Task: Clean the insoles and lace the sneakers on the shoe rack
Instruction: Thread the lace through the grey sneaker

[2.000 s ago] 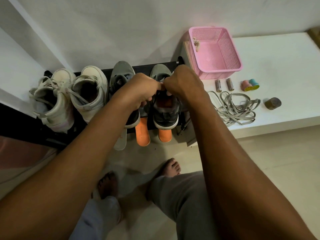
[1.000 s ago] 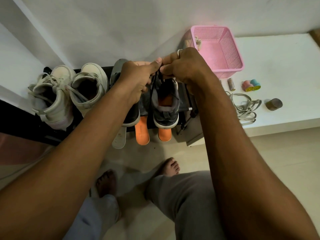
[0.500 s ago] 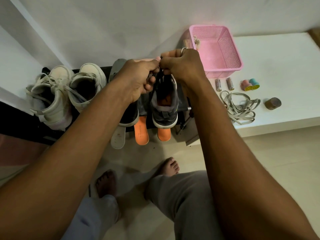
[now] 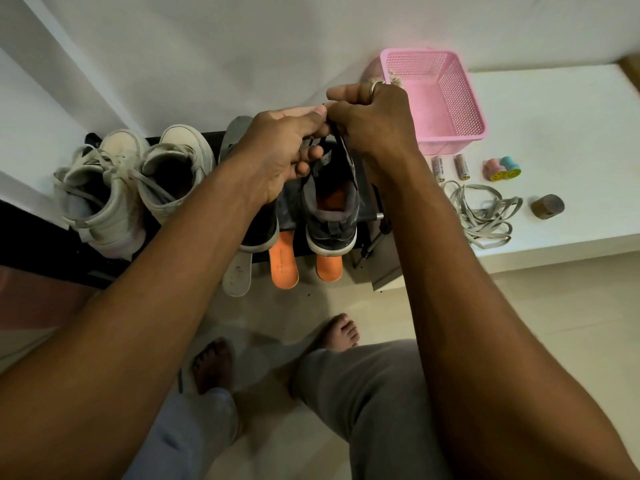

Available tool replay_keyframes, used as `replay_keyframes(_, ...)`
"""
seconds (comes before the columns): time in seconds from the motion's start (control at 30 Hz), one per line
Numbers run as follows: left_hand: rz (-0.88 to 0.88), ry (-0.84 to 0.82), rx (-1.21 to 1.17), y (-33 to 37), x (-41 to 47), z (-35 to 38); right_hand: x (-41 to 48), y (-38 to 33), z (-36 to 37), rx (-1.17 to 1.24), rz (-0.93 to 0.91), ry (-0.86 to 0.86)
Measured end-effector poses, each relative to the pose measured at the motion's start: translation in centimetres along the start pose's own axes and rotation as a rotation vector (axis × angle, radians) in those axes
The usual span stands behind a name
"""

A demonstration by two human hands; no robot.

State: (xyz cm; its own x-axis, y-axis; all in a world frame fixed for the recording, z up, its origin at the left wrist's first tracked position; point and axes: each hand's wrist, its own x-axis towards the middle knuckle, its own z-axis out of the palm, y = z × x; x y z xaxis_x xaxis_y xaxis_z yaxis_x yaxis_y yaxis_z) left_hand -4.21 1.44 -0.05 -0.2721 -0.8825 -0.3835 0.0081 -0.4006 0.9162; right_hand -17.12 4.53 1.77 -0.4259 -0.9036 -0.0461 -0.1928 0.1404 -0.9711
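A dark grey sneaker with an orange lining stands on the black shoe rack, heel toward me. Above its tongue my left hand and my right hand meet, and both pinch a dark lace that runs down into the shoe. A second dark sneaker sits to its left, mostly hidden under my left wrist. Two orange insoles and a white insole stick out from under the shoes. A pair of white sneakers with loose laces stands at the left.
On the white ledge at the right stand a pink basket, two batteries, small pink and teal rollers, a loose grey lace and a brown tape roll. My bare feet are on the tiled floor below.
Both hands rose from low over the sneaker's opening to well above it, drawing the dark lace upward; over the last half second they barely moved.
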Motion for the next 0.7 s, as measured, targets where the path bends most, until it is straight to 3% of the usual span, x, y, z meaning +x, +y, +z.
replay_keyframes(0.23,-0.003,-0.029,0.026,-0.2,-0.4,0.2,0.1,0.2,0.1,0.031,-0.023,0.012)
replay_keyframes(0.47,0.119,0.056,0.393,-0.4,-0.8,0.1,0.5,0.6,0.2,-0.028,-0.059,0.016)
replay_keyframes(0.7,0.231,0.029,0.56,-1.3,-0.4,0.0,0.4,0.7,0.2,-0.077,-0.074,0.001)
